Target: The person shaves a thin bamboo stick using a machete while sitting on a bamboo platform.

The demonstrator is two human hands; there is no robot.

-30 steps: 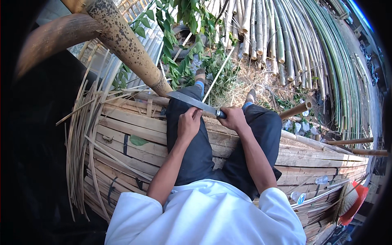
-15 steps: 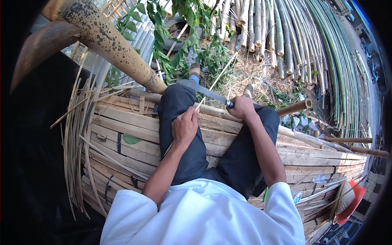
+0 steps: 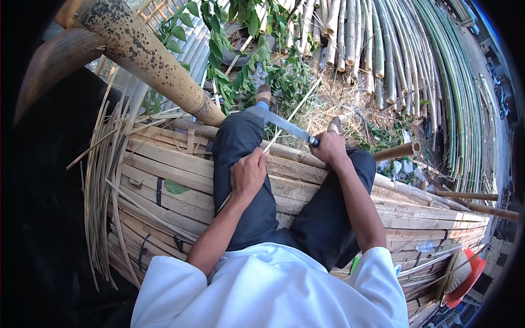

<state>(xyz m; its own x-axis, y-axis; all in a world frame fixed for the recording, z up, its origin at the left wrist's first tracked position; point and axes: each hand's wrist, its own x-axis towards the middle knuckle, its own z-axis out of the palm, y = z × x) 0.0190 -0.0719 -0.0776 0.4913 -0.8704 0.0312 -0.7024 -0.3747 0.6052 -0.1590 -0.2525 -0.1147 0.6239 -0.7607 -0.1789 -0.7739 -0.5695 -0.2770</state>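
My left hand (image 3: 249, 174) rests over my left knee, its fingers closed around a thin bamboo strip (image 3: 296, 108). The strip slants up and away to the right from my grip, and part of its near end trails under my left forearm. In my right hand (image 3: 330, 148) is the dark handle of a long knife (image 3: 288, 127). Its grey blade points left across the strip, toward my left knee. Whether the edge touches the strip I cannot tell.
I sit on stacked split bamboo slats (image 3: 164, 158). Many thin strips (image 3: 104, 191) hang at the left, below a thick bamboo pole (image 3: 147, 57). Leafy branches (image 3: 219, 49) and long bamboo poles (image 3: 377, 49) lie ahead. A red-brimmed hat (image 3: 465, 279) sits at the right.
My right hand and the knife have shifted slightly right and nearer to me. The left hand keeps its grip on the strip, almost in place.
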